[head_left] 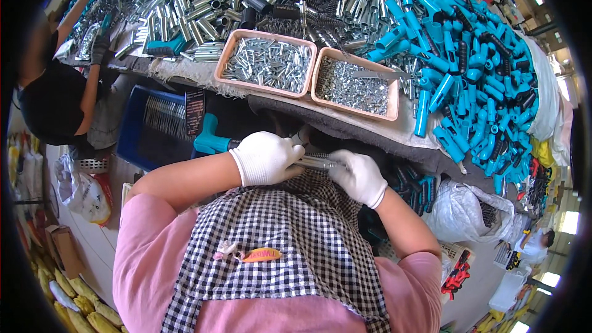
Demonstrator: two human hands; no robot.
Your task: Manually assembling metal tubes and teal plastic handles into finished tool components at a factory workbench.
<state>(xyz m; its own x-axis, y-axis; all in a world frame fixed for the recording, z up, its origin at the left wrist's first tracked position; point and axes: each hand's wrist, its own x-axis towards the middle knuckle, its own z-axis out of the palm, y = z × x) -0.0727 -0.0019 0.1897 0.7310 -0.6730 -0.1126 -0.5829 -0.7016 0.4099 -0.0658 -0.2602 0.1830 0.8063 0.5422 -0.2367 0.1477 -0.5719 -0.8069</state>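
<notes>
My left hand (268,158), in a white knit glove, is closed in front of my apron. A teal pistol-shaped handle (213,136) with a black collar sticks out to its left; the hand hides how far it reaches. Between my hands lies a shiny metal tube (318,162), its left end at my left fingers. My right hand (359,177), also gloved, has its fingers closed on the tube's right end. Just beyond my hands stand two pale trays, one of small metal pins (266,63), the other of tiny metal pieces (354,84) with a flat metal strip (377,74) across it.
Metal tubes (185,9) and dark springs (308,28) heap the table's back. Teal handles (475,80) pile up at right. A blue bin (139,124) with metal rods is below left, a white sack (462,213) below right. Another person (58,98) works at far left.
</notes>
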